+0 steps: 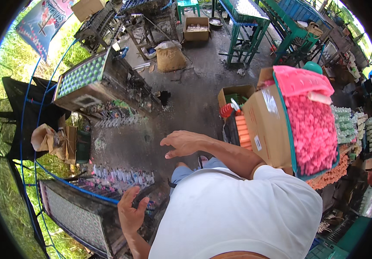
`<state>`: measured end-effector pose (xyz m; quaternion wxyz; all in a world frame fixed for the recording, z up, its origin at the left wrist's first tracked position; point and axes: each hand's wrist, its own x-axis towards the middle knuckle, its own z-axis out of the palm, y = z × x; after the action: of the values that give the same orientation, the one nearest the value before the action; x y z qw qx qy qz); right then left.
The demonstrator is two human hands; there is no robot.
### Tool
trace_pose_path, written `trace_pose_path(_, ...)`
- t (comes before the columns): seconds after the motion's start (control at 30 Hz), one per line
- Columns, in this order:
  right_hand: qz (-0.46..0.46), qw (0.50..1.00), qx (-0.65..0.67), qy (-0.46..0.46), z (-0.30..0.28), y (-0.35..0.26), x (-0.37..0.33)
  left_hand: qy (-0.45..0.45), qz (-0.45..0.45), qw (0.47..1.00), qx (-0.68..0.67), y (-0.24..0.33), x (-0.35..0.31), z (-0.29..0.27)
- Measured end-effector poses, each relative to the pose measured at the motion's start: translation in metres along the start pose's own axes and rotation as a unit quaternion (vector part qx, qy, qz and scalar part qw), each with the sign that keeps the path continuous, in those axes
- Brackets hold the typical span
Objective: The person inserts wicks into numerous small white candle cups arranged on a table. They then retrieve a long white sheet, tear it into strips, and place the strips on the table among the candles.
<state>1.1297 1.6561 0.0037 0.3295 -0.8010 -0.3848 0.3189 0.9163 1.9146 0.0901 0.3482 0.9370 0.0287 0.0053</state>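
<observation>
In the head view, the left hand (132, 211) is raised with its fingers loosely curled and thumb apart, holding nothing; it is nearest to the patterned panel (76, 213) on the low bench and the rows of pale pieces (123, 176) beyond it, and whether it touches the bench's edge I cannot tell; the right hand (185, 143) hangs in front of the body over the bare floor (194, 90), half open, fingers pointing left, with nothing in its grasp.

The pale pieces stand in rows beside the bench; to the right, a tray (297, 168) leans by a large cardboard box (266, 123), heaped with pink pieces (313, 138), a pink sheet (302, 80) over its far end; the tray looks well filled, and the rows look set out; no piece is in handling; how much is finished or left, this view does not show.
</observation>
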Motion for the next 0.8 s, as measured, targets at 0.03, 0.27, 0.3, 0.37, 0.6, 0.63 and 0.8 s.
trace_pose_path(0.03, 0.006, 1.000, 0.003, 0.009, -0.025, 0.014, 0.009, -0.006, -0.006, 1.000, -0.009, 0.002, 0.030, 0.009)
trace_pose_path(0.27, 0.025, 0.995, 0.017, 0.098, -0.179, 0.130, 0.101, -0.042, 0.024, 0.985, -0.168, 0.007, 0.286, 0.098)
trace_pose_path(0.3, 0.028, 0.995, 0.005, 0.091, -0.199, 0.147, 0.118, -0.050, 0.045, 0.979, -0.195, 0.012, 0.332, 0.114)
trace_pose_path(0.37, 0.061, 0.996, -0.014, 0.064, -0.244, 0.169, 0.143, -0.070, 0.076, 0.971, -0.215, 0.016, 0.418, 0.132)
trace_pose_path(0.6, 0.163, 0.968, 0.024, 0.191, -0.394, 0.271, 0.139, -0.144, 0.119, 0.964, -0.188, 0.062, 0.671, 0.163)
trace_pose_path(0.63, 0.198, 0.955, 0.066, 0.210, -0.415, 0.285, 0.133, -0.164, 0.122, 0.962, -0.179, 0.070, 0.697, 0.166)
trace_pose_path(0.8, 0.277, 0.915, 0.142, 0.256, -0.481, 0.396, 0.123, -0.220, 0.145, 0.958, -0.117, 0.108, 0.832, 0.211)
